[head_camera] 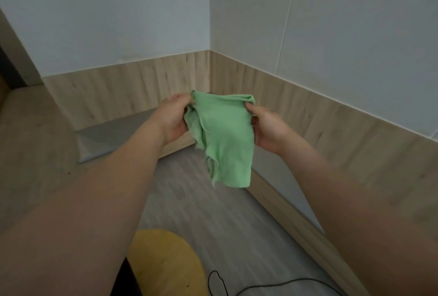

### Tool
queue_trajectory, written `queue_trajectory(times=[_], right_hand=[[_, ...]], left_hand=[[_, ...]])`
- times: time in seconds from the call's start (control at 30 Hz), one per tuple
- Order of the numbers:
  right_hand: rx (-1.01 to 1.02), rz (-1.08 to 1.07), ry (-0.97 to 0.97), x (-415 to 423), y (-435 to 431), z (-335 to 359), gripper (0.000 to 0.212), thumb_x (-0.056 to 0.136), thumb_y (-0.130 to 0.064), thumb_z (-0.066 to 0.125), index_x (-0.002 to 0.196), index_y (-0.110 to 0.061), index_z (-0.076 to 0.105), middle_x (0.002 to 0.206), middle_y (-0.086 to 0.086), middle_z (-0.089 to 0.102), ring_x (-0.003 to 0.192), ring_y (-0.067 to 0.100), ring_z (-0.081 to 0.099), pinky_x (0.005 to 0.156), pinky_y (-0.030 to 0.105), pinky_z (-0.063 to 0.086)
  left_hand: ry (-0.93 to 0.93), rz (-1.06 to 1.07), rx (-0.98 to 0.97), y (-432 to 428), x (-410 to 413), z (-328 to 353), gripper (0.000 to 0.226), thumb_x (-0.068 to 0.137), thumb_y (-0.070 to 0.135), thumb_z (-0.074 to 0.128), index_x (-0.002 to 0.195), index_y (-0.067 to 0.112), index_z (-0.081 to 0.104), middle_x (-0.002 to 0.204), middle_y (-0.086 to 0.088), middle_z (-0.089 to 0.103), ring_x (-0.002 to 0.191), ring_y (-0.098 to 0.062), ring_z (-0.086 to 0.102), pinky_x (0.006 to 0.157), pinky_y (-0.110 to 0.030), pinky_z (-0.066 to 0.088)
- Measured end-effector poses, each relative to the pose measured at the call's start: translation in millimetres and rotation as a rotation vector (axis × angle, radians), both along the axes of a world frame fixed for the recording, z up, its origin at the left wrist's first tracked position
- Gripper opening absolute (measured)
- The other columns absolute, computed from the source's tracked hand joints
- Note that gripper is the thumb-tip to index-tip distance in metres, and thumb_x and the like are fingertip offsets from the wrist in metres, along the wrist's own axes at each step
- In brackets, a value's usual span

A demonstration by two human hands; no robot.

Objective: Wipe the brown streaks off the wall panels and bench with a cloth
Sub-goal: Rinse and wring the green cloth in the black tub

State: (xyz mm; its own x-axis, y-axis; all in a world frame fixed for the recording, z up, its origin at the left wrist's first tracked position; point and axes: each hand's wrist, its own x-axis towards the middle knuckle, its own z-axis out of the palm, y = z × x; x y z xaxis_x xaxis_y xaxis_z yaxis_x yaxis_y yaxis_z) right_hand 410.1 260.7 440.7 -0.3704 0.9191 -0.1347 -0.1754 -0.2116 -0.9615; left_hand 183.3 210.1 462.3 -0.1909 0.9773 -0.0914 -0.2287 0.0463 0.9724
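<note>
A green cloth [222,139] hangs in mid-air in front of me, stretched between both hands. My left hand [171,119] pinches its upper left corner and my right hand [267,127] pinches its upper right corner. Behind the cloth, light wood-grain wall panels [132,85] run along the lower part of both walls and meet in the corner. A grey bench top [113,133] sits below the left panel. No brown streaks show clearly on the panels or bench from here.
White walls [331,23] rise above the panels. A wooden surface [30,144] lies at the left. A yellow round stool [166,265] stands near my feet, with a black cable [220,284] on the grey plank floor beside it.
</note>
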Motion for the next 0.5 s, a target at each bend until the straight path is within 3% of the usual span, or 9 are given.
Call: queue_trajectory(times=[0.1,0.13,0.17,0.23,0.3,0.33,0.4,0.5], right_hand=[[-0.123,0.001,0.083,-13,4,14,0.033,0.11,-0.034,0.044,0.114,-0.01,0.067,0.105,0.01,0.076,0.094,0.025,0.074,0.088,0.044,0.06],[-0.17,-0.006,0.035,-17,4,11,0.036,0.11,-0.039,0.043,0.114,-0.011,0.065,0.105,0.011,0.075,0.093,0.026,0.073,0.086,0.043,0.06],[-0.224,-0.007,-0.042,-18,3,3,0.04,0.109,-0.044,0.041,0.114,-0.011,0.064,0.106,0.013,0.073,0.093,0.027,0.071,0.082,0.043,0.06],[-0.34,0.02,-0.187,-15,3,-20,0.047,0.107,-0.048,0.042,0.121,-0.007,0.061,0.108,0.016,0.07,0.093,0.03,0.07,0.075,0.041,0.059],[-0.417,0.057,-0.196,-11,1,-39,0.041,0.105,-0.032,0.048,0.129,0.0,0.055,0.116,0.02,0.069,0.095,0.032,0.069,0.072,0.042,0.063],[-0.425,0.057,-0.159,-9,1,-45,0.036,0.103,-0.02,0.05,0.13,0.003,0.054,0.124,0.023,0.067,0.098,0.033,0.069,0.075,0.043,0.065],[-0.406,0.051,-0.063,-8,-1,-56,0.033,0.1,-0.004,0.049,0.131,0.002,0.056,0.129,0.023,0.066,0.102,0.033,0.068,0.083,0.047,0.063],[-0.337,0.029,-0.15,-15,-8,-70,0.043,0.099,0.003,0.052,0.13,-0.025,0.046,0.105,0.014,0.069,0.085,0.028,0.069,0.073,0.045,0.059]], left_hand=[[-0.179,-0.041,-0.171,-2,-1,-10,0.059,0.092,0.063,0.048,0.114,0.013,0.071,0.111,-0.013,0.073,0.096,-0.027,0.071,0.087,-0.038,0.055],[-0.202,-0.107,-0.226,-7,4,-21,0.068,0.091,0.067,0.044,0.121,0.013,0.071,0.116,-0.013,0.074,0.1,-0.028,0.072,0.09,-0.039,0.054],[-0.176,-0.148,-0.254,-13,11,-33,0.066,0.095,0.062,0.044,0.126,0.01,0.071,0.115,-0.013,0.075,0.098,-0.027,0.073,0.088,-0.037,0.055],[0.007,-0.105,-0.276,-14,19,-54,0.05,0.099,0.028,0.055,0.139,-0.001,0.058,0.102,-0.015,0.075,0.085,-0.027,0.074,0.076,-0.035,0.059],[0.245,0.026,-0.299,-14,19,-65,0.068,0.092,-0.001,0.061,0.154,0.005,0.034,0.098,-0.018,0.068,0.078,-0.029,0.071,0.064,-0.037,0.059],[0.312,0.068,-0.308,-13,16,-66,0.07,0.092,-0.006,0.06,0.152,0.014,0.031,0.1,-0.018,0.064,0.075,-0.029,0.069,0.061,-0.037,0.058],[0.339,0.083,-0.294,-13,13,-63,0.049,0.095,-0.004,0.055,0.136,0.018,0.039,0.102,-0.019,0.061,0.07,-0.025,0.064,0.06,-0.035,0.055],[0.464,0.073,-0.261,-13,11,-60,0.03,0.098,-0.002,0.044,0.119,0.02,0.044,0.086,-0.014,0.055,0.062,-0.022,0.054,0.056,-0.029,0.042]])
